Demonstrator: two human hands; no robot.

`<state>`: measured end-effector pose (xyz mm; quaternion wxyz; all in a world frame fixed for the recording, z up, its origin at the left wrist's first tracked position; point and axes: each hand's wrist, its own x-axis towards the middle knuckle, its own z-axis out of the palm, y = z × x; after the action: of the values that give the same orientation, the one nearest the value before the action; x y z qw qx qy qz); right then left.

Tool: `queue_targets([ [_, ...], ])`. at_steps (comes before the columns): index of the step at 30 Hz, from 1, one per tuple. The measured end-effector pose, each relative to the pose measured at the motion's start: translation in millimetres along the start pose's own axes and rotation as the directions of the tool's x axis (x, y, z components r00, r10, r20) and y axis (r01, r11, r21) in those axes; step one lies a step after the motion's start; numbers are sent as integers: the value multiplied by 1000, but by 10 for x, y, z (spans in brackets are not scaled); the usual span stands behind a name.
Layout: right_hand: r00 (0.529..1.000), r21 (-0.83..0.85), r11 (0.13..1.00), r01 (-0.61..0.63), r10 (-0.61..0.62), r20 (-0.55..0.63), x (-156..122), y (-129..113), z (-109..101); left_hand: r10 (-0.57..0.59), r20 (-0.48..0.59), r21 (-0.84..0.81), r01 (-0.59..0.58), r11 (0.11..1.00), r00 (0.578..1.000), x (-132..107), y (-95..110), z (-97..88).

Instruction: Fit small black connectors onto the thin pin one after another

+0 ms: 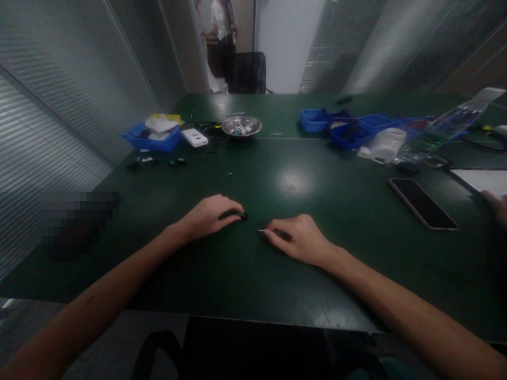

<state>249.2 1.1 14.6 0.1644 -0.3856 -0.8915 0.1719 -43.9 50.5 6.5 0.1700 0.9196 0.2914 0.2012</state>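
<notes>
Resting low over the middle of the green table (253, 279), my left hand (209, 215) is closed on a small dark part with a green edge (244, 216). The part pokes out past my thumb and fingertips. My right hand (299, 237) is a short way to the right, closed in a pinch around a thin tool with a metal tip (259, 230). Its tip points left toward the small part, with a gap between them. Most of the tool's handle is hidden by my fingers, so its exact kind is unclear.
Back left are a blue bin (152, 138), a white device (195, 138) and a metal bowl (241, 127) of small parts. Blue trays (315, 121), a plastic bottle (443, 126) and a phone (423, 203) lie right. Another person's hand (495, 203) is at the right edge.
</notes>
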Motion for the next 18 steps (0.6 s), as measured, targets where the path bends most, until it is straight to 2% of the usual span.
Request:
queue_targets([
  [7,1000,-97,995,1,-1,2,8,73,14,-3,82,-172,17,985,997,49,257,115],
  [13,999,-127,991,38,-37,10,28,76,16,14,109,-221,11,975,994,61,270,142],
  [18,999,-138,990,24,-19,37,31,72,23,40,83,-164,-26,986,996,61,232,150],
])
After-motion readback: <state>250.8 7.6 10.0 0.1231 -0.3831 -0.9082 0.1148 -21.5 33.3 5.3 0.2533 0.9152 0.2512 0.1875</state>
